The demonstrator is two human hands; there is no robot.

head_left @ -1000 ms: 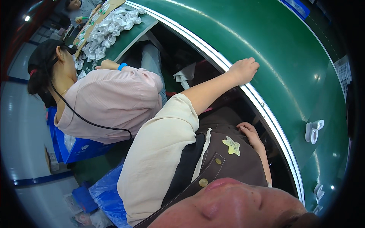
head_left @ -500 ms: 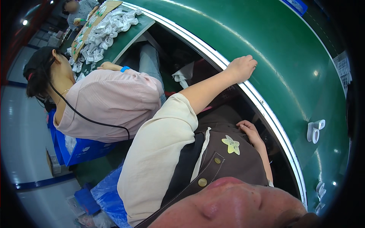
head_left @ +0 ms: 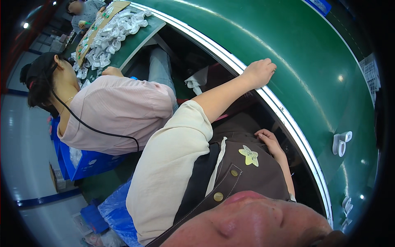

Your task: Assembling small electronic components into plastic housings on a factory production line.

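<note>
My left hand (head_left: 260, 73) rests on the metal rim (head_left: 283, 110) of the green conveyor belt (head_left: 288, 45), its fingers curled in over the belt surface. A ring shows on one finger, and no object is visible in this hand. My right hand (head_left: 268, 140) lies low at my lap against the brown apron (head_left: 263, 181), below the belt's edge. Its fingers are loosely stretched and hold nothing that I can see. On the belt at the right sits a pair of white ring-shaped plastic parts (head_left: 341, 143), apart from both hands.
More white parts (head_left: 347, 205) lie farther down the belt. To my left a co-worker in a pink top (head_left: 119, 111) sits at a table heaped with white plastic parts (head_left: 111, 37). Another person (head_left: 84, 16) works beyond. A blue crate (head_left: 94, 162) stands behind the nearer co-worker.
The nearer co-worker's arm and head have shifted a little, and the blue wristband is now mostly hidden. My own hands stay where they were.
</note>
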